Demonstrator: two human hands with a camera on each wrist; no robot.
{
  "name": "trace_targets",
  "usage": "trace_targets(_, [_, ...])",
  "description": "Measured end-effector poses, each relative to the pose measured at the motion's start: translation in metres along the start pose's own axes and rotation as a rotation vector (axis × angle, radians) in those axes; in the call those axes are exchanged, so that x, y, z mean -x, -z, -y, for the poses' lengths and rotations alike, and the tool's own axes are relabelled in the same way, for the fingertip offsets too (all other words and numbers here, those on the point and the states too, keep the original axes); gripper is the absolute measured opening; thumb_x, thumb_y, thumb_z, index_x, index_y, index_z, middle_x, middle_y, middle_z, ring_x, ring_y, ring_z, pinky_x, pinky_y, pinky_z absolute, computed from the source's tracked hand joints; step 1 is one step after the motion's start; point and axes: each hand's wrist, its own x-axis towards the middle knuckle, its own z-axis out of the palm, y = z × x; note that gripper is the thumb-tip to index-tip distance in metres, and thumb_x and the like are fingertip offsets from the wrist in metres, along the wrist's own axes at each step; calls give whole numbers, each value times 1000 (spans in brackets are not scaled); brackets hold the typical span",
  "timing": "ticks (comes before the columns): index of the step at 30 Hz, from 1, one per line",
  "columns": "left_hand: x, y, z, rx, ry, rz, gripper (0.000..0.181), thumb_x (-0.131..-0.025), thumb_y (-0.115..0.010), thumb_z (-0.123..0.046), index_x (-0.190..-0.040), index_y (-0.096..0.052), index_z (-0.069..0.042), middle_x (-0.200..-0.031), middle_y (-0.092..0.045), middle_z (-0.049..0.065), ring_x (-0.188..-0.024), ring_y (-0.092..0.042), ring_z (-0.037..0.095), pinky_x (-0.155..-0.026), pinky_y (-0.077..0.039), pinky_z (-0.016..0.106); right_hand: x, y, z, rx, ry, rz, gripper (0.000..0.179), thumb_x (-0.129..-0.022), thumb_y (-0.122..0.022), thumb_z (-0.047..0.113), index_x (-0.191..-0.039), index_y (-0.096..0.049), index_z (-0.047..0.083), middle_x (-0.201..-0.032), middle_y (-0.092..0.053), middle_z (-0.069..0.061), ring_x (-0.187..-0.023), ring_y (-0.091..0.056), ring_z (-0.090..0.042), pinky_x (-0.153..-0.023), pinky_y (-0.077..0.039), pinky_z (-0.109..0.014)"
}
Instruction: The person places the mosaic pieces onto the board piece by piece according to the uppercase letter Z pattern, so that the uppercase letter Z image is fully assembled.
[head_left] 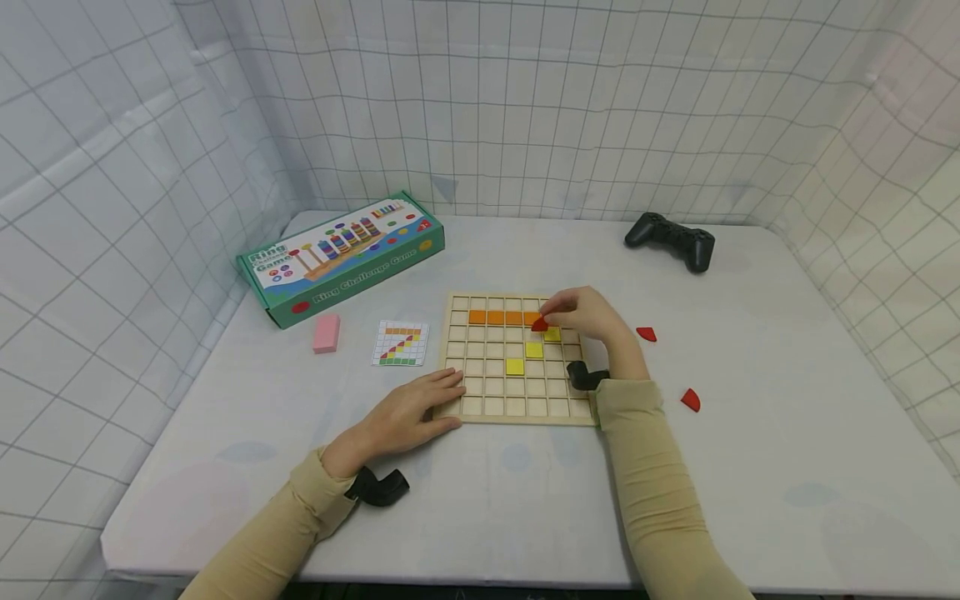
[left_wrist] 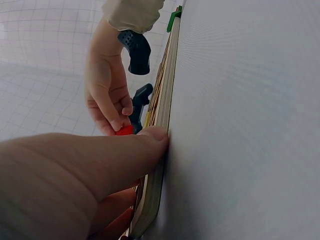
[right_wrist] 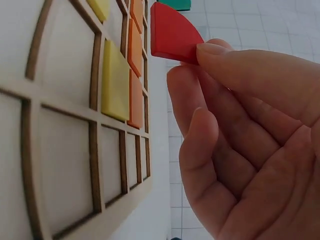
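My right hand [head_left: 588,321] pinches a red quarter-circle piece [right_wrist: 172,32] between thumb and fingertips, over the upper right part of the wooden grid board [head_left: 517,415]. In the right wrist view the piece is raised above the board, near a yellow square tile [right_wrist: 115,82] and an orange tile [right_wrist: 134,97]. A row of orange tiles [head_left: 495,317] lies near the board's far side, partly hidden by my right hand. Two more yellow tiles [head_left: 514,367] step diagonally below. My left hand [head_left: 405,410] rests on the board's near left corner, fingers extended, thumb against the edge.
Two red pieces [head_left: 691,400] lie right of the board. To the left are a pattern card [head_left: 401,343] and a pink block [head_left: 326,333]. A green game box [head_left: 345,258] stands at the back left, a black game controller [head_left: 671,241] at the back right.
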Motion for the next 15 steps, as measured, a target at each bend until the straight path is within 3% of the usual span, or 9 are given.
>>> trace_targets(15, [0,0,0,3,6,6,51,-91,-63,-26,-132,-52,3,-143,-42,15,-135,-33,31,-110,-30,43,-5,-16,8,118,-94,60,17,-91,-60,15,-103,-70,8,-101,-64,-8,-93,-54,-24,-85,-47,-38])
